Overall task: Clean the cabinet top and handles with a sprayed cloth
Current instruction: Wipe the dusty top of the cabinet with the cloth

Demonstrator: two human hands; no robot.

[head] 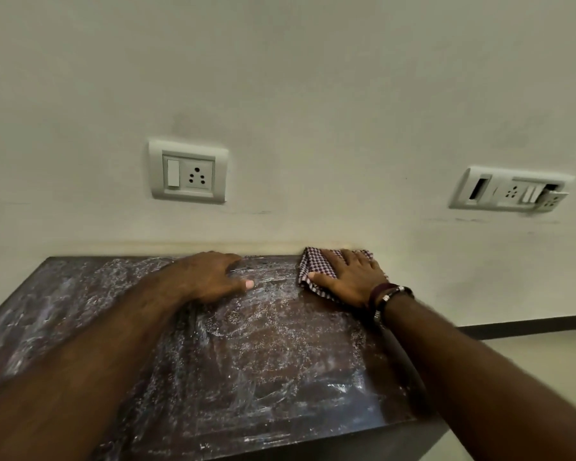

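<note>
The dark brown cabinet top (240, 361) fills the lower half of the view, streaked with white foam and droplets. A folded purple-and-white checked cloth (315, 266) lies at its far right corner against the wall. My right hand (350, 277) presses flat on the cloth, fingers spread, with bracelets on the wrist. My left hand (210, 276) rests palm down on the wet top near the back edge, holding nothing. The cabinet's handles are out of view.
A pale wall rises directly behind the cabinet. A white switch-and-socket plate (188, 173) is mounted above the cabinet, and a second, damaged socket plate (511, 193) sits to the right. A dark skirting strip (529, 324) and pale floor lie right of the cabinet.
</note>
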